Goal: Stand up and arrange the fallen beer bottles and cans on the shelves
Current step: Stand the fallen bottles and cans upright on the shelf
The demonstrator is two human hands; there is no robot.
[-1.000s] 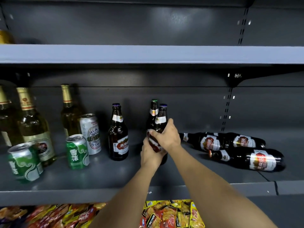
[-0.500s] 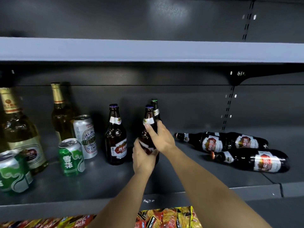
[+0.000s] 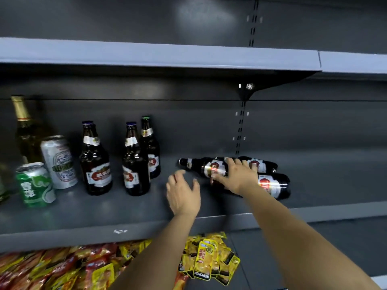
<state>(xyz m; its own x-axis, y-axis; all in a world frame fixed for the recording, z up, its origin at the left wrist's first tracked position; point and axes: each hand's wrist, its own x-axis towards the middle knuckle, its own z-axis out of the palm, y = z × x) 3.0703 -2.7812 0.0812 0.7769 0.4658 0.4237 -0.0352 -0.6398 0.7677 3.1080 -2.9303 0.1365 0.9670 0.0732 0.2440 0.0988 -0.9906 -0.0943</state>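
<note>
A shop: grey metal shelving (image 3: 159, 57) stocked with beer bottles (image 3: 95, 162), cans (image 3: 35, 185) and snack packets (image 3: 207, 258)

Dim overall, lit from above and in front of the upper shelf (image 3: 159, 57), whose pale front edge is brightest. Under it a deep shadow covers the back panel. Soft glare patches sit above and just below it. Wide-angle bending curves it; things far left beneath it smear.

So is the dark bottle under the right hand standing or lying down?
Lying down: the dark bottle rests sideways on the shelf, neck pointing left, right hand on top.
</note>
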